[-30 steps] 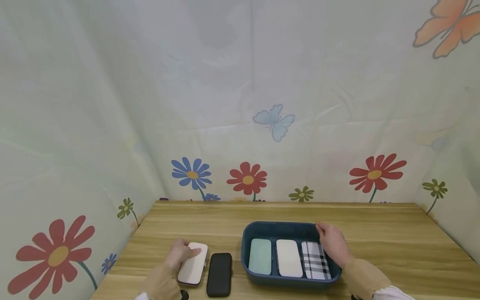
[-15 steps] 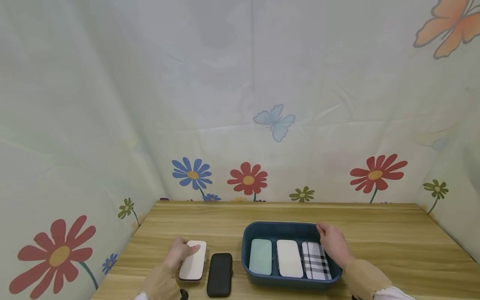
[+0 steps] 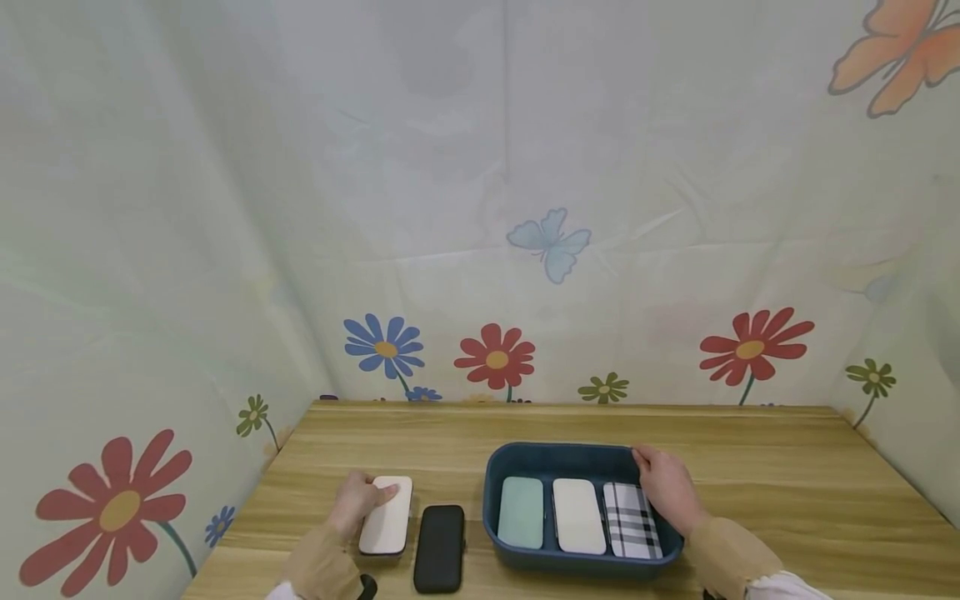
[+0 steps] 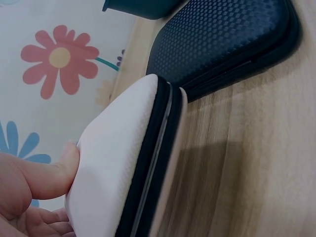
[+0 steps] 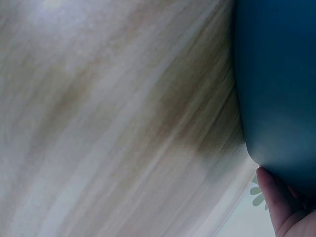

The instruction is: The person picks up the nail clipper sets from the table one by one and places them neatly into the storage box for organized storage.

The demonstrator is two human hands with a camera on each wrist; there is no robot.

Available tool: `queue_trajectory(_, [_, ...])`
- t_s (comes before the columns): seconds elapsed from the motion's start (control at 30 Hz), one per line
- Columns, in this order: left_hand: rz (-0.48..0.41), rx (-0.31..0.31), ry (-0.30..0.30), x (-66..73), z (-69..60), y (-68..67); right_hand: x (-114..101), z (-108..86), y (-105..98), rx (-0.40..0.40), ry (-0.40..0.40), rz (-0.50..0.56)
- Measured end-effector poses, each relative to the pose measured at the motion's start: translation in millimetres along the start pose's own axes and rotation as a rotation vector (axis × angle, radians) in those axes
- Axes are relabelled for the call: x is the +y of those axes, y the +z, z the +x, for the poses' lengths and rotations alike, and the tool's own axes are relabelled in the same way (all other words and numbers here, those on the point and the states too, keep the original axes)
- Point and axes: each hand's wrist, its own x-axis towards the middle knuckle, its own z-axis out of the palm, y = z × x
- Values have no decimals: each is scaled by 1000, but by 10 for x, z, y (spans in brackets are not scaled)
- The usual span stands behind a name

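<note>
A: Failure modes from here?

B: Main 1, my read: white case [image 3: 386,525] pivots or slips. Left hand [image 3: 358,502] has it by the far-left edge only, so most of its length is unsupported.

A: Collision risk?

B: Yes. Black case [image 3: 439,550] is just to its right on the table [image 3: 420,433], not touching in the head view. A low sweep right would likely clip it.

A: Bin side?

B: Blue bin [image 3: 585,567] holds 3 cases in a row: green case [image 3: 521,512], cream case [image 3: 579,517], plaid case [image 3: 632,521]. A hard tug on the corner could skid the bin or shift those 3. Pressing down on the rim might tip it. Bin looks flat on the table now.

A: Hand state, left?

B: Closed to about the case's thickness. Thumb flat on the top face, other fingers bent behind the edge, tips partly hidden. Case is tilted in the wrist view with a shadow beside it; looks raised, can't confirm full clearance.

A: Case shut?

B: Lid and base look together, thin line along the dark band. Can't tell if it's latched.

A: Right?

B: Right hand [image 3: 670,487] pinches the bin rim at the far-right corner, nearly closed. 1 digit shows against the outer wall in the wrist view; inside contact is hidden there.
</note>
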Motion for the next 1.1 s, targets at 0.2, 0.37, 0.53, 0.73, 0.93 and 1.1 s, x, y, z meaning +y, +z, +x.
queue_trajectory(0.2, [13, 19, 35, -1, 8, 7, -15, -6, -8, -4, 4, 0])
queue_trajectory(0.37, [12, 18, 51, 9, 12, 16, -10, -2, 6, -6, 15, 1])
queue_trajectory(0.53, [34, 10, 64, 33, 27, 26, 13, 10, 25, -6, 13, -2])
queue_trajectory(0.73, [50, 30, 40, 96, 36, 46, 23, 22, 38, -9, 27, -4])
queue_trajectory(0.93, [10, 39, 87, 164, 13, 78, -14, 7, 5, -32, 44, -1])
queue_trajectory(1.1, [26, 40, 100, 196, 12, 84, -47, -6, -27, -31, 40, -1])
